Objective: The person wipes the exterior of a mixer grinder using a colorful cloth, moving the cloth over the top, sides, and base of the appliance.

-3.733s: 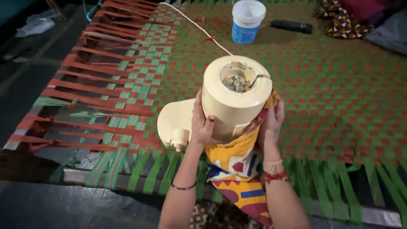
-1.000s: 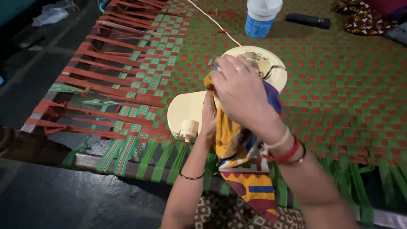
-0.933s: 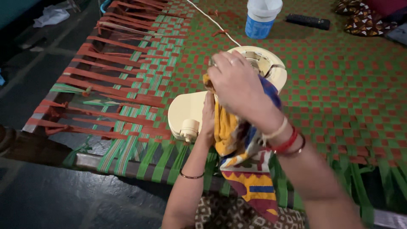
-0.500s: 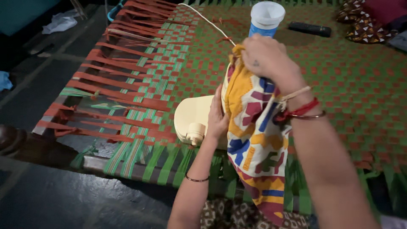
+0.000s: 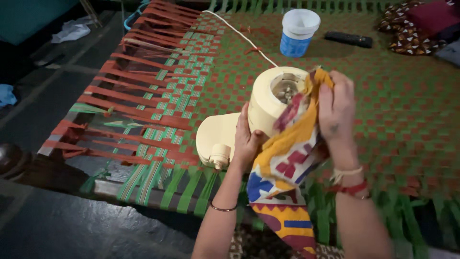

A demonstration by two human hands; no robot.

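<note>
2 hands on 1 cream mixer base (image 5: 268, 103): left hand (image 5: 247, 141) flat-open steadying, right hand (image 5: 337, 111) gripping 1 patterned cloth (image 5: 282, 168).

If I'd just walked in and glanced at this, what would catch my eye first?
Most likely the bright patterned cloth, yellow with red and blue patches, which the right hand presses against the top of a cream mixer base at the centre. The left hand steadies that base from the side. All of it sits on a cot woven of red and green straps, with a blue and white tub farther back.
</note>
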